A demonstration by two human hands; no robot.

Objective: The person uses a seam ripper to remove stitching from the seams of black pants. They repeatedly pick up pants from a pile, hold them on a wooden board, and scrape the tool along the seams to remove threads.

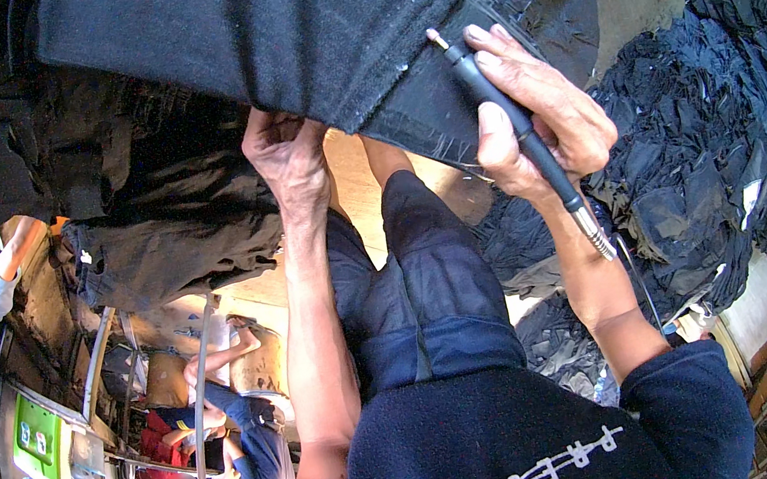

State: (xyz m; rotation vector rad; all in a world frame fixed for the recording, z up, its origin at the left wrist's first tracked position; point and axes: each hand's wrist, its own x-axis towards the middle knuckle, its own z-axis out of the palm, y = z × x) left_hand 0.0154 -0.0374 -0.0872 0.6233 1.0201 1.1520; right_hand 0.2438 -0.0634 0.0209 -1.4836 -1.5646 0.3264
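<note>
Dark T-shirt (537, 427): closest to the camera, bottom of the view.
Right hand (558, 119): wrapped around a pen-style rotary handpiece (515, 119), thumb one side, fingers the other.
Handpiece lean: long axis runs from the wrist up and a bit left, bit (433, 34) end pointing away from the body.
Left hand (291, 159): fist-like pinch on the lower edge of the dark denim panel (188, 39); fingertips are under the cloth, so can't see how tight.
Denim: ahead of both hands, mostly up and left of the handpiece.
Bit vs seam: thick seam (397, 80) slants up to the right, crossing the handpiece's line. Bit's right at it; touching or hovering, can't tell. Right hand's the nearer one.
Right side: big crumpled pile of dark garments (694, 157).
Far left: co-workers, bright green container (40, 439).
</note>
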